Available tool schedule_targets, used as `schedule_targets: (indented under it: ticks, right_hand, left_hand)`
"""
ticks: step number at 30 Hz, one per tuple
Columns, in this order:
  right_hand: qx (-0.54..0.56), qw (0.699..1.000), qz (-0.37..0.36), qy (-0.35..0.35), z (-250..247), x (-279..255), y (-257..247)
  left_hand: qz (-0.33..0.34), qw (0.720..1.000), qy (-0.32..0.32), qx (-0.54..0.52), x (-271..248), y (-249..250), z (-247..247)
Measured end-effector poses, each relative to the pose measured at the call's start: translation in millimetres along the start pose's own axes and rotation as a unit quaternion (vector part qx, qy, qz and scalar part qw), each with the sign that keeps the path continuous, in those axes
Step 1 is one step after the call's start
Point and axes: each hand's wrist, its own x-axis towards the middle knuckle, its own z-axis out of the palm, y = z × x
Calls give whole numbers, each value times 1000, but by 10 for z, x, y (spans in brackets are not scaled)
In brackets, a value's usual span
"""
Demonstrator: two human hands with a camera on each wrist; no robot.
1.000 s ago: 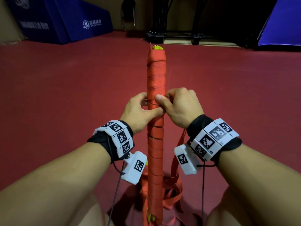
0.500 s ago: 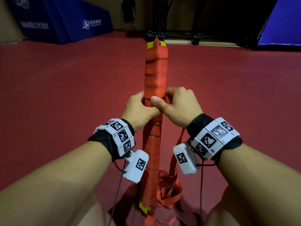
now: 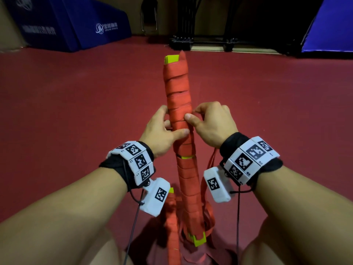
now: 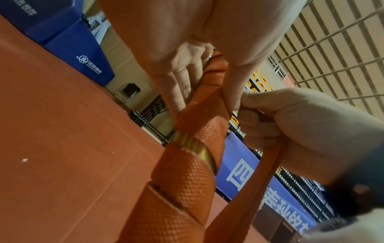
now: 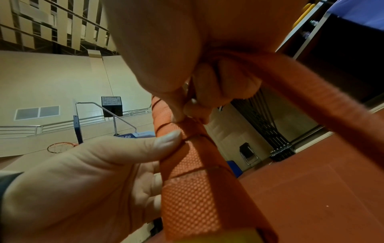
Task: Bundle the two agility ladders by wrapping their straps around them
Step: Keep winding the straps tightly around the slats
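Note:
An agility ladder bundle [image 3: 179, 104] stands nearly upright in front of me, wound in orange-red strap, with yellow rungs [image 3: 172, 59] showing at its top and foot. My left hand [image 3: 162, 131] grips its middle, thumb across the front. My right hand [image 3: 206, 121] pinches the strap against the bundle's right side. The loose strap [image 3: 210, 167] hangs from that hand to a heap on the floor. In the left wrist view my fingers [image 4: 182, 82] curl round the bundle [image 4: 187, 180]. In the right wrist view the strap [image 5: 311, 98] runs out of my pinch. A second wrapped bundle [image 3: 172, 222] lies low on the left.
Red sports floor [image 3: 76, 111] spreads all around. Blue padded mats [image 3: 76, 22] stand at the back left, another blue mat [image 3: 328, 25] at the back right. A black wheeled rack [image 3: 200, 39] and a folding chair [image 3: 150, 18] stand against the far wall.
The bundle has turned about its long axis and now shows a broader face, its foot shifted right. Both hands have re-gripped it, and the second bundle has come into view.

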Motion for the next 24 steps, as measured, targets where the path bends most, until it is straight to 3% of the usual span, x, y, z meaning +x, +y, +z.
schedule_targets:
  ticks: [10,15,20,24]
  right_hand:
    - [-40,999,-1,3,84,-95,-145]
    - [2,999,-31,-15,2,-119,-180]
    - [5,998,-55,-17,-33,-97,-142]
    - [1,999,-48,-26,-25,-90,-116]
  left_hand:
    - [29,999,-3,14,-2,13,-25]
    - [44,999,-7,19,-6,26,-30]
    - [32,997,-57,31,9,38,-24]
    - [35,997,-61,31,5,-4,-39]
